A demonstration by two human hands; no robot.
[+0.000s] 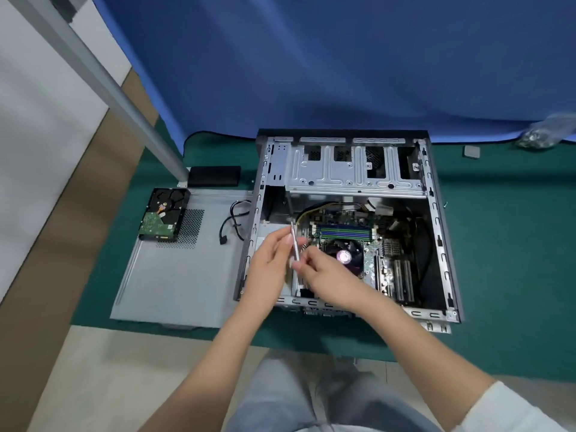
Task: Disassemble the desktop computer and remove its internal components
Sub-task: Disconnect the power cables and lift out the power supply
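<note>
Both hands [293, 263] pinch a thin metal strip [295, 244] above the open case [436, 213]; hard drive [163, 215] on side panel [174, 282].

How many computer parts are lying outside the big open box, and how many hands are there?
Hard drive on the side panel: 1
Side panel, flat on the green mat: 1
Loose black cable on the panel: 1
Hands, left hand and right hand, both on a thin metal strip: 2
Total: 5

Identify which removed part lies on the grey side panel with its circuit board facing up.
The black hard drive, at the grey side panel's far left corner, shows its green board; the loose black cable beside it has none.
</note>
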